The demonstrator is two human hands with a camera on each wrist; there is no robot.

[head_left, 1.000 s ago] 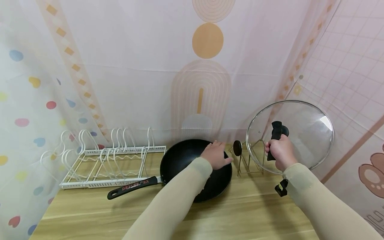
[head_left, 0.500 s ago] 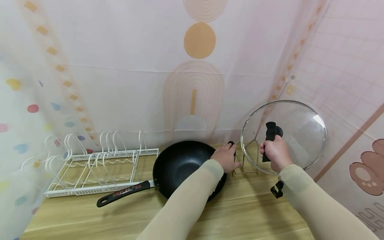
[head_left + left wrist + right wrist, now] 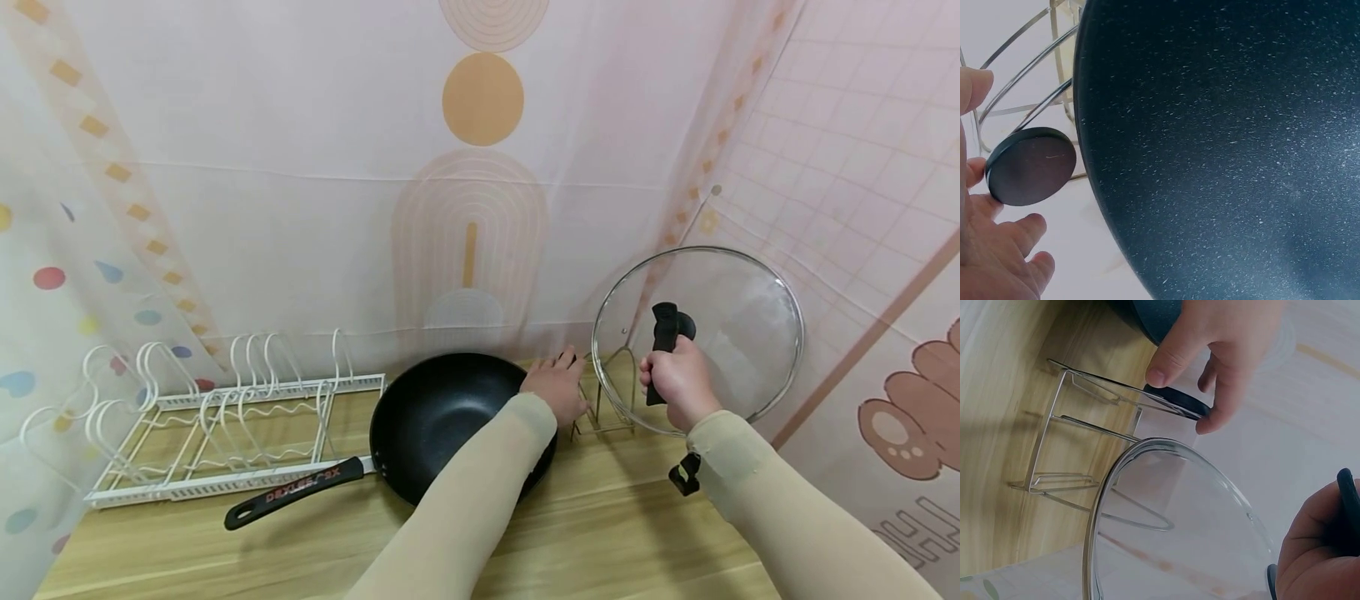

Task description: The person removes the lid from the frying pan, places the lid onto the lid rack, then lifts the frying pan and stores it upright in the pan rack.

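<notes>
My right hand (image 3: 681, 379) grips the black handle (image 3: 663, 346) of a large glass lid (image 3: 742, 325) with a steel rim. The lid stands tilted up on edge, and its near rim overlaps a small wire lid rack (image 3: 1038, 440) on the table. At the rack's other side my left hand (image 3: 557, 387) holds the black round disc (image 3: 1032, 167) on the rack's wire, thumb at one side and fingers at the other. My left forearm crosses over a black wok (image 3: 450, 417) with a long handle, hiding part of its near side.
A white wire dish rack (image 3: 225, 425) with several looped dividers stands behind the wok's handle (image 3: 296, 492). A printed curtain (image 3: 337, 208) hangs behind the wooden table (image 3: 585, 533), and a second one (image 3: 885, 192) is on the right.
My left hand has moved right, from above the wok to the disc on the lid rack. My right hand keeps its grip on the lid. The head view has shifted right.
</notes>
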